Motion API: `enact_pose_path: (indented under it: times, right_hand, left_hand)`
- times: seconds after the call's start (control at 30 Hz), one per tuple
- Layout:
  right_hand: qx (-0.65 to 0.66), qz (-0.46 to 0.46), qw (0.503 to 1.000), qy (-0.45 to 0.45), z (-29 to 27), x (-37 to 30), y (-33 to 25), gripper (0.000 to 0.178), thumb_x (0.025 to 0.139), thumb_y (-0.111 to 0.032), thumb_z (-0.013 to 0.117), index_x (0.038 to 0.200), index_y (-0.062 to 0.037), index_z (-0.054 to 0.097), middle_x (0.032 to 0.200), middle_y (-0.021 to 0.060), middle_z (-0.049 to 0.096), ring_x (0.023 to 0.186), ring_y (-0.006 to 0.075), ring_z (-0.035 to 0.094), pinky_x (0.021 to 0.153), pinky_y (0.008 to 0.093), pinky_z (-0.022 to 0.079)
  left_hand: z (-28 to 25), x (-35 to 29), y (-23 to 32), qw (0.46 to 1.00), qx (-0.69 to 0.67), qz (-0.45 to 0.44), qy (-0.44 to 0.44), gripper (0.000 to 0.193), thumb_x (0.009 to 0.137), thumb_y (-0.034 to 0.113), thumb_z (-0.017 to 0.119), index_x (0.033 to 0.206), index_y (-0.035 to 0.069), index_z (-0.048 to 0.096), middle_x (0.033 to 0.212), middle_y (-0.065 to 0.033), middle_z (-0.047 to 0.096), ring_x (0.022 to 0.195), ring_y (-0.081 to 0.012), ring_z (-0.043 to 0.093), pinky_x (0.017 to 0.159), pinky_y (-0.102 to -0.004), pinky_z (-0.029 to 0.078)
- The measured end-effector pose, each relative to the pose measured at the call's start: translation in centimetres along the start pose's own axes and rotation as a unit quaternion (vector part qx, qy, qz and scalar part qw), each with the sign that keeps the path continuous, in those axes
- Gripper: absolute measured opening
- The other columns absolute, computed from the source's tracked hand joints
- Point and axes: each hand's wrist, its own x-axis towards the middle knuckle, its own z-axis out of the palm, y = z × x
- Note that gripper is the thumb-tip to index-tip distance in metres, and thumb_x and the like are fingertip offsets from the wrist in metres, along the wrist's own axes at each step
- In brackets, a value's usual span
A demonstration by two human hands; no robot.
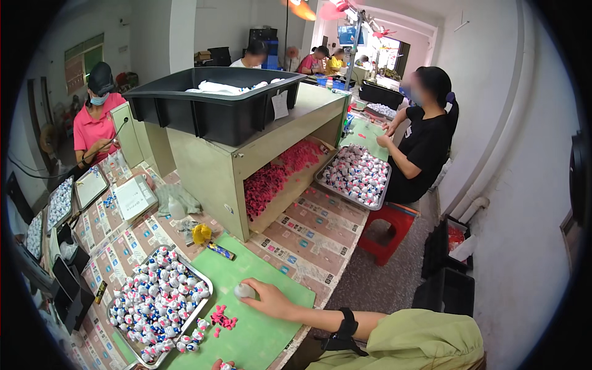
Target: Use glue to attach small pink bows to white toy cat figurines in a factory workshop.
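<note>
My right hand (270, 300) is closed around a whitish, round-ended thing (243, 291), perhaps a small bottle, above the green mat (271, 333). At the lower edge only the fingertips of my left hand (218, 364) show, pinching a small white and pink figurine (228, 367); the rest of that hand is cut off. Between the hands lies a small heap of bright pink pieces (223, 319) on the mat. Left of it, a metal tray (208, 285) is heaped with white figurines (157, 302) marked in blue and pink. Several figurines spill over its near right corner.
A wooden shelf box (209, 179) stands ahead, pink pieces (277, 176) inside and a black bin (185, 117) on top. A yellow thing (201, 234) and a dark tube (220, 250) lie at the mat's far edge. Co-workers sit at right (428, 135), left (95, 126) and back.
</note>
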Motion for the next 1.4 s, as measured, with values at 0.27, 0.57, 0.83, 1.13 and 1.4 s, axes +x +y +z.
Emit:
enact_pose_path:
  times: [0.27, 0.57, 0.83, 1.13, 1.4]
  right_hand:
    - [0.009, -0.024, 0.999, 0.025, 0.5, -0.2, 1.2, 0.036, 0.076, -0.023, 0.057, 0.105, -0.0051, 0.045, 0.093, 0.0147, 0.056, 0.085, 0.0303, 0.054, 0.072, 0.0360, 0.042]
    - [-0.016, -0.049, 0.996, 0.070, 1.5, -0.5, 1.8, 0.036, 0.076, -0.024, 0.059, 0.105, -0.0054, 0.048, 0.096, 0.0103, 0.056, 0.084, 0.0231, 0.055, 0.073, 0.0311, 0.042]
    - [-0.021, -0.024, 0.998, 0.058, 1.2, -0.6, 1.1, 0.036, 0.076, -0.024, 0.059, 0.104, -0.0043, 0.048, 0.095, 0.0111, 0.056, 0.086, 0.0246, 0.054, 0.073, 0.0320, 0.042]
    - [-0.022, -0.037, 0.997, 0.062, 1.2, -0.6, 1.1, 0.036, 0.076, -0.023, 0.059, 0.104, -0.0040, 0.048, 0.096, 0.0122, 0.055, 0.086, 0.0255, 0.054, 0.074, 0.0323, 0.042]
    - [-0.019, -0.041, 0.997, 0.069, 1.3, -0.7, 1.1, 0.035, 0.076, -0.022, 0.060, 0.104, -0.0037, 0.048, 0.095, 0.0123, 0.056, 0.086, 0.0254, 0.055, 0.073, 0.0321, 0.042]
  left_hand:
    - [0.0, -0.1, -0.2, 1.000, -0.005, 0.008, -0.005, 0.037, 0.082, 0.001, 0.048, 0.118, 0.003, 0.039, 0.096, -0.0088, 0.053, 0.076, -0.0139, 0.053, 0.064, -0.0243, 0.045]
    - [0.0, -0.2, 0.2, 1.000, -0.020, 0.004, -0.022, 0.036, 0.082, 0.002, 0.048, 0.117, 0.003, 0.039, 0.097, -0.0086, 0.053, 0.076, -0.0136, 0.052, 0.065, -0.0240, 0.044]
    - [0.1, -0.2, 0.1, 0.999, -0.024, 0.014, -0.033, 0.036, 0.083, 0.001, 0.047, 0.117, 0.001, 0.039, 0.099, -0.0103, 0.051, 0.080, -0.0136, 0.051, 0.068, -0.0237, 0.043]
    - [0.2, -0.2, 0.1, 0.999, -0.036, 0.020, -0.036, 0.036, 0.082, 0.001, 0.048, 0.117, 0.002, 0.039, 0.097, -0.0097, 0.053, 0.077, -0.0138, 0.053, 0.065, -0.0235, 0.044]
    - [-0.5, 0.0, -0.2, 0.999, -0.039, 0.012, -0.034, 0.036, 0.083, 0.002, 0.047, 0.118, 0.003, 0.038, 0.097, -0.0095, 0.053, 0.076, -0.0143, 0.053, 0.065, -0.0241, 0.044]
